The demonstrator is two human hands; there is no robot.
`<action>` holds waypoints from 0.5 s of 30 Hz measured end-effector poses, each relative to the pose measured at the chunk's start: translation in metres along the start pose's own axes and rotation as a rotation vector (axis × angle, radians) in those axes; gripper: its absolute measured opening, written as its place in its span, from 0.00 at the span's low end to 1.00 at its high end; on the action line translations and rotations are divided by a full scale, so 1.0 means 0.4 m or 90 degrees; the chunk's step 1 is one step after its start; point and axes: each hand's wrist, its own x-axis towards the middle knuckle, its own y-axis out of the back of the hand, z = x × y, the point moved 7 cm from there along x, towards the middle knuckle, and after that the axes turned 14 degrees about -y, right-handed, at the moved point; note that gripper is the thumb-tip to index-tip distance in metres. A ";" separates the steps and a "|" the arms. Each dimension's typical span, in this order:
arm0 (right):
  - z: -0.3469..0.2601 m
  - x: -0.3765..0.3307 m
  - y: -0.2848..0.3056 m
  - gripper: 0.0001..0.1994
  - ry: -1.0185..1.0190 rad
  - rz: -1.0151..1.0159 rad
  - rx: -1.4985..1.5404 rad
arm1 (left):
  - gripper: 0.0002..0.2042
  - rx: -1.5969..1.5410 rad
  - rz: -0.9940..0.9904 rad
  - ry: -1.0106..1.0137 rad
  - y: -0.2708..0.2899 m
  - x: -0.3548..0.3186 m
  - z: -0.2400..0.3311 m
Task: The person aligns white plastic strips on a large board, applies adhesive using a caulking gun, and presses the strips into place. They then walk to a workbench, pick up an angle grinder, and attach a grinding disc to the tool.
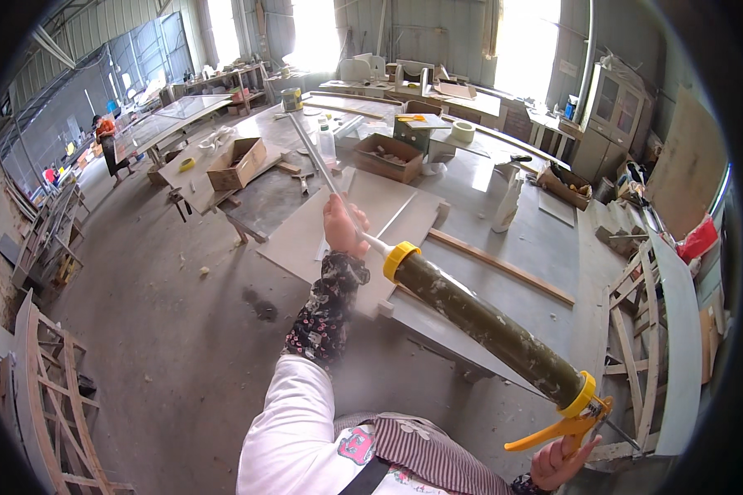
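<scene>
My left hand (347, 224), in a dark floral cuff, is closed round a long, thin grey-white strip (314, 155) that points up and away over the table. Touching or just beside that hand is the pale nozzle of a large caulking gun (479, 318), which has a dark, smeared barrel and yellow end caps. The gun slants down to the right, where my right hand (560, 464) grips it at the yellow handle; part of that grip is hidden. Below the left hand lies a pale flat board (305, 239) on the table, with another thin white strip (399, 213) on it.
A wooden batten (504, 266) and a white spray bottle (509, 202) are on the grey table (504, 305). Open boxes (388, 157) and tape rolls (463, 130) sit farther back. Wooden frames (62, 404) stand at both sides. Another person (107, 144) is far left.
</scene>
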 end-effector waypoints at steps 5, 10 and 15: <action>0.015 0.015 0.031 0.22 -0.052 0.062 0.041 | 0.13 0.006 0.008 -0.029 0.015 0.020 0.016; 0.024 0.042 0.034 0.23 -0.079 0.179 0.105 | 0.10 0.001 0.059 -0.051 0.043 0.025 0.055; 0.029 0.087 0.065 0.20 -0.042 0.326 -0.029 | 0.12 -0.003 0.048 -0.071 0.056 0.021 0.085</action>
